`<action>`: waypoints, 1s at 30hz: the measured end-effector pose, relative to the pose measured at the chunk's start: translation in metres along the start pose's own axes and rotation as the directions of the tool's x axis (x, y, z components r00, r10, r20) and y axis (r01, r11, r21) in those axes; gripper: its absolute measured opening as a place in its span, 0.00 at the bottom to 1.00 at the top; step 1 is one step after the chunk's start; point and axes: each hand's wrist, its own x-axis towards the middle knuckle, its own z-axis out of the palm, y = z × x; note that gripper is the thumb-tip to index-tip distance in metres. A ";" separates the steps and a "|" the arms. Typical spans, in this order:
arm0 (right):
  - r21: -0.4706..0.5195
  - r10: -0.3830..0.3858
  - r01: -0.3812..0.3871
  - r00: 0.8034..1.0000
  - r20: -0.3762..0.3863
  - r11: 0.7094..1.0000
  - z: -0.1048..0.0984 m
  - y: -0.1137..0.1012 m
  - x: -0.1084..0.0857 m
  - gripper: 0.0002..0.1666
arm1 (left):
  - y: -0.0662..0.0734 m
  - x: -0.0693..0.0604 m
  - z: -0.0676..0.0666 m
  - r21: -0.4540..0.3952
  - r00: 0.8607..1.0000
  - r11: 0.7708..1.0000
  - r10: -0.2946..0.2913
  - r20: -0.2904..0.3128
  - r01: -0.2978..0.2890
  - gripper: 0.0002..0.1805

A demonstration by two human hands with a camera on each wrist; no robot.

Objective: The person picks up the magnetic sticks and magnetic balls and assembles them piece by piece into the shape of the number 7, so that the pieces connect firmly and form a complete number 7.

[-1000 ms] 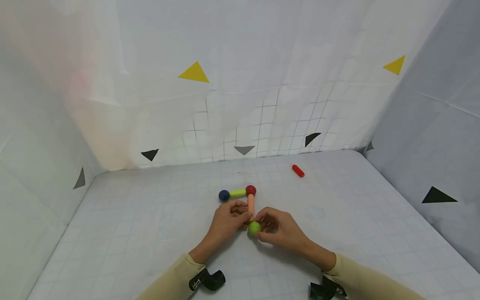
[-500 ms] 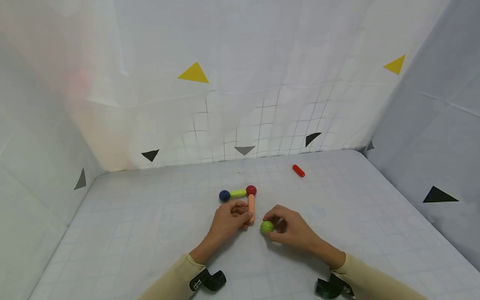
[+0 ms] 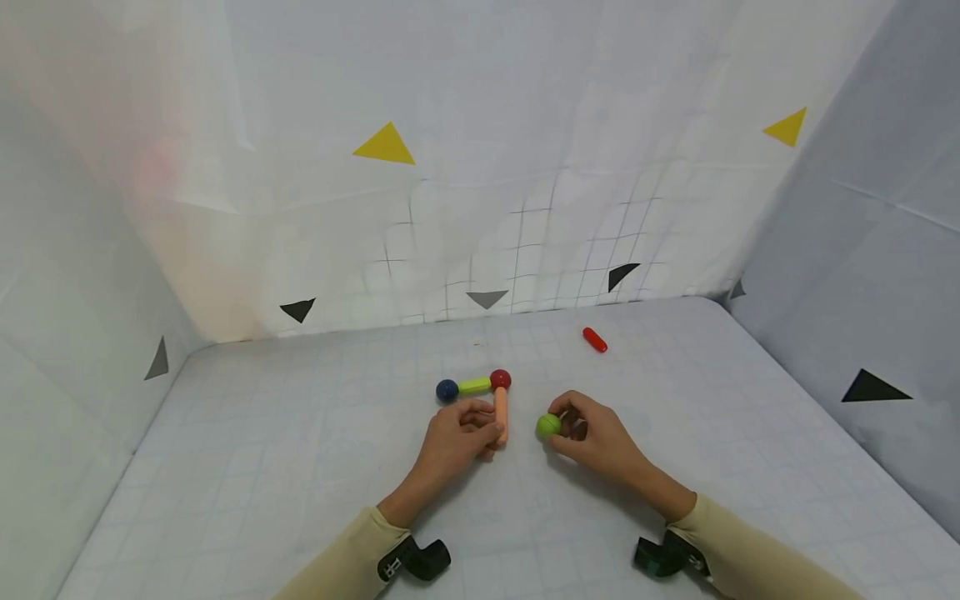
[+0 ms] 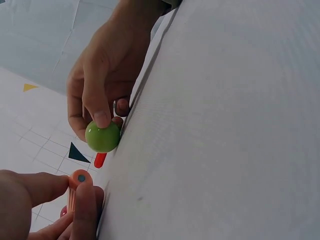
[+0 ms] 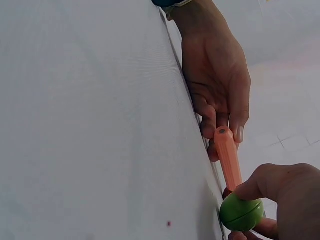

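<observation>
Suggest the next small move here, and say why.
The right hand should probably release the green ball on the table: it has come away from the orange stick, which the left hand still holds.

on the table [image 3: 262, 467], behind the near stick [image 3: 502, 410], lies a corner ball [image 3: 500, 379]; left of that, a cross stick [image 3: 474, 386], then an end ball [image 3: 447, 391]. rightward: a separate ball [image 3: 547, 426], a lone stick [image 3: 595, 339] behind it.

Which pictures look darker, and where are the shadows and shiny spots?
Head view: brighter, soft shadow under the right hand; left wrist view: dimmer, tiny glints on the green ball; right wrist view: dimmer too, faint shadow on the tabletop beside the green ball.
</observation>
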 end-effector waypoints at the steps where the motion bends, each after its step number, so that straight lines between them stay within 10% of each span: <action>1: 0.001 0.009 -0.009 1.000 0.000 1.000 0.000 0.001 0.001 0.22 | -0.001 0.000 0.000 0.000 1.000 1.000 0.000 0.001 0.000 0.17; 18: -0.171 0.022 -0.052 0.985 -0.172 0.984 -0.060 0.021 0.048 0.19 | 0.001 -0.001 -0.001 -0.016 1.000 1.000 -0.007 0.005 0.007 0.18; 30: -0.345 0.126 -0.114 0.992 0.012 0.932 -0.100 0.076 0.089 0.31 | -0.001 0.000 0.000 -0.004 1.000 1.000 0.015 0.000 -0.015 0.17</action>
